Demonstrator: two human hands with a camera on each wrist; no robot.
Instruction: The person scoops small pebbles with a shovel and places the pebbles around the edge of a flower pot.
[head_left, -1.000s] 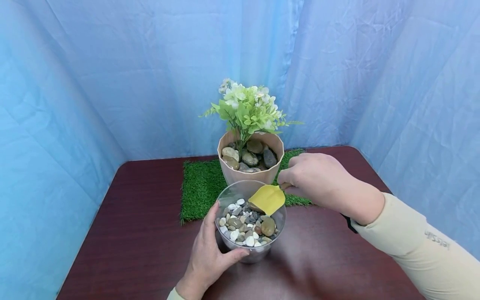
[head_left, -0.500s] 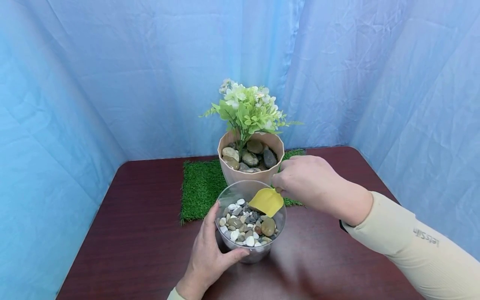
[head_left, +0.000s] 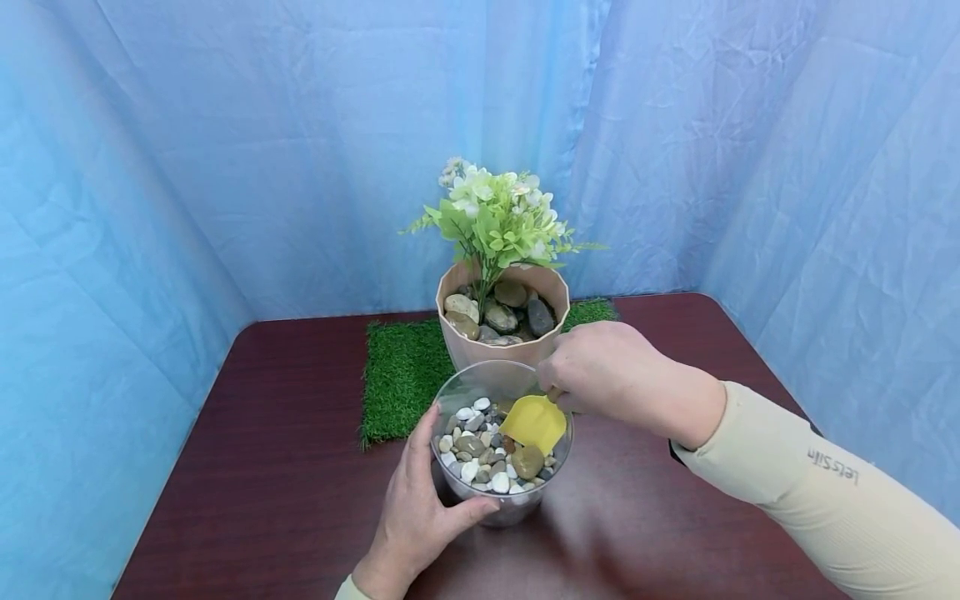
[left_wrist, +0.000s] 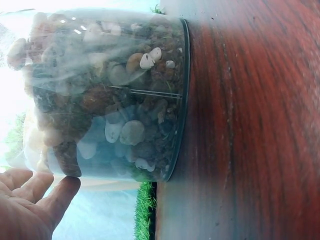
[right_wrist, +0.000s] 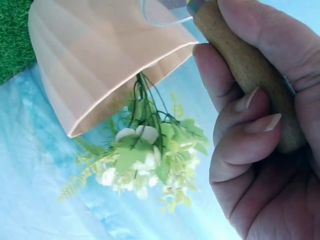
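My left hand [head_left: 414, 508] holds the side of a clear container [head_left: 551, 493], thumb near the front rim and fingers along its left wall. Mixed pebbles [head_left: 480, 450] fill its lower part, and through the wall they show in the left wrist view, where the left fingertips [left_wrist: 65, 192] touch the plastic. Wrapped round the wooden handle [right_wrist: 250, 65] of a small hand trowel, my right hand [head_left: 607, 367] is above the container's right rim. The yellow blade [head_left: 534, 423] points down inside, against the pebbles beside a larger brown stone [head_left: 528, 462]; its tip is hidden.
Behind the container stands a beige flowerpot [head_left: 495, 354] with larger stones [head_left: 501, 317] and a white-flowered plant [head_left: 498, 217]. It rests on a green artificial grass mat [head_left: 405, 375] on the dark red table [head_left: 292, 467]. Blue curtains [head_left: 337, 167] surround the table.
My right hand has moved left and slightly down, carrying the trowel blade lower into the pebbles. The larger brown stone has shifted a little left and down. The left hand stays put.
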